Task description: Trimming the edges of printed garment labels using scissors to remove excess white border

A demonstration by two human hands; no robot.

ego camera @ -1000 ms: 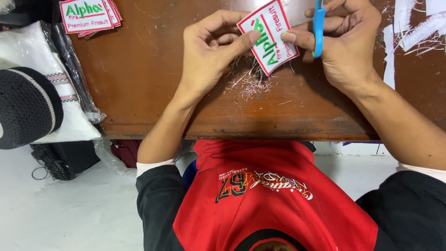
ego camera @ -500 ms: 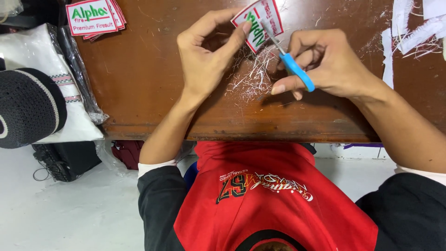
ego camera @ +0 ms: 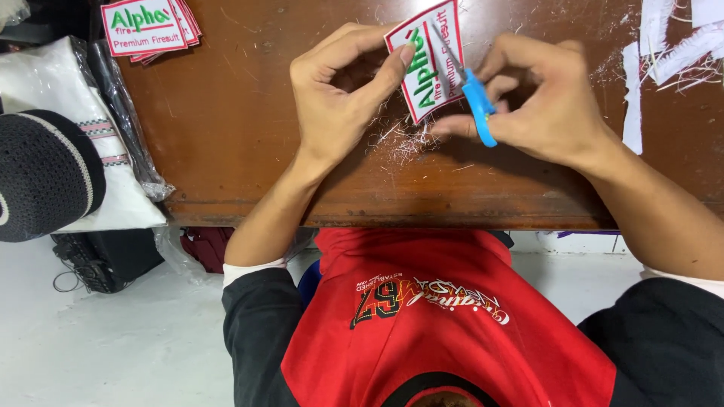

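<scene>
White patch (ego camera: 427, 64) with a red border sits pinched in the left hand (ego camera: 339, 98) above the wooden table (ego camera: 226, 136), tilted so its edge meets the blue-handled snips (ego camera: 473, 102) gripped tight in the right hand (ego camera: 547, 102); loose threads (ego camera: 403, 139) lie beneath.

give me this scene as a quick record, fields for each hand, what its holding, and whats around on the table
left hand: pinches a white embroidered patch with a red border, thumb on its face
right hand: holds small blue-handled scissors, blades lying over the patch
under the hands: loose thread trimmings
table: brown wood
far left corner: stack of matching patches
far right: white fabric strips
</scene>
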